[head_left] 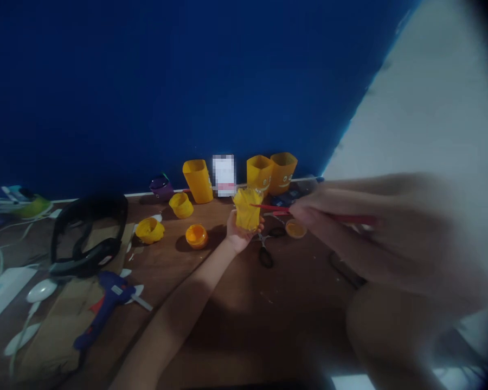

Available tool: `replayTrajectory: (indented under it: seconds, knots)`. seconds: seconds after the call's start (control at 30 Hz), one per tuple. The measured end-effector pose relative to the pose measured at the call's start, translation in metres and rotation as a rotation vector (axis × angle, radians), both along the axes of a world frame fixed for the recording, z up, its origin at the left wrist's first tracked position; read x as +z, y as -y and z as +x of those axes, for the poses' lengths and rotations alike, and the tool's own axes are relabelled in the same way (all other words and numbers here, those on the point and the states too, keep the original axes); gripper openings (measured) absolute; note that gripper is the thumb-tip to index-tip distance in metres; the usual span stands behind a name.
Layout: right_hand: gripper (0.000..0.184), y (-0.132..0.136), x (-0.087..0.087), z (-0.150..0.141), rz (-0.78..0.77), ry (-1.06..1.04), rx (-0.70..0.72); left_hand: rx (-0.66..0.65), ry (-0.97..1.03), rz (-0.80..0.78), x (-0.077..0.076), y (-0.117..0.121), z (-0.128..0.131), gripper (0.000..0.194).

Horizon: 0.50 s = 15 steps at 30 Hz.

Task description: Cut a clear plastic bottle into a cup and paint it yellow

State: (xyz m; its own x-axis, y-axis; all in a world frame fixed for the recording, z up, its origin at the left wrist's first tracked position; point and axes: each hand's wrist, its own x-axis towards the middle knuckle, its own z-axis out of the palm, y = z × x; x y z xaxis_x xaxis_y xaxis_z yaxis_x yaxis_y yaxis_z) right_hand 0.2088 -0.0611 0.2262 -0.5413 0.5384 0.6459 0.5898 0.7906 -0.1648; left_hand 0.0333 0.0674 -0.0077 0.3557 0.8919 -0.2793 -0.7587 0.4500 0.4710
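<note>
My left hand [239,236] is wrapped round a small clear cup coated in streaky yellow paint [247,208], held up over the table. In my right hand [350,227], large and close to the camera, is a thin red paintbrush [274,208], its tip against the painted side of the cup. An open jar of orange-yellow paint [197,236] stands left of my left hand. Under my right hand's fingertips lies a round orange lid [296,228]. Scissors with black handles [265,254] rest on the table just behind and below the cup.
Yellow containers [198,181], two with faces [283,172], stand along the blue wall. Two short yellow-painted cups [149,231] and a purple cup [161,187] are at left. A blue glue gun [109,303] lies on cardboard [57,336], near a power strip [8,292] with cables.
</note>
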Motion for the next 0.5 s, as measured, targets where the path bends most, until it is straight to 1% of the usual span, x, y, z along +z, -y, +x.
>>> replayTrajectory:
  seconds: [0.1, 0.17, 0.27, 0.4, 0.5]
  knots:
    - [0.025, -0.012, -0.003, -0.002, -0.022, 0.040, 0.052, -0.093, -0.037, 0.041, -0.001, 0.000, 0.000, 0.051]
    - [0.026, -0.019, -0.004, -0.002, -0.035, 0.071, 0.059, -0.153, -0.077, 0.076, 0.000, 0.000, 0.000, 0.057]
    - [0.026, -0.023, -0.004, -0.002, -0.030, 0.069, 0.078, -0.196, -0.117, 0.112, 0.001, 0.001, 0.000, 0.059]
    - [0.023, -0.015, -0.001, -0.002, 0.026, -0.013, 0.035, -0.221, -0.112, 0.136, -0.002, -0.001, 0.000, 0.056]
    - [0.020, -0.001, 0.000, -0.001, 0.060, -0.101, 0.023, -0.204, -0.064, 0.101, -0.004, -0.003, -0.001, 0.052]
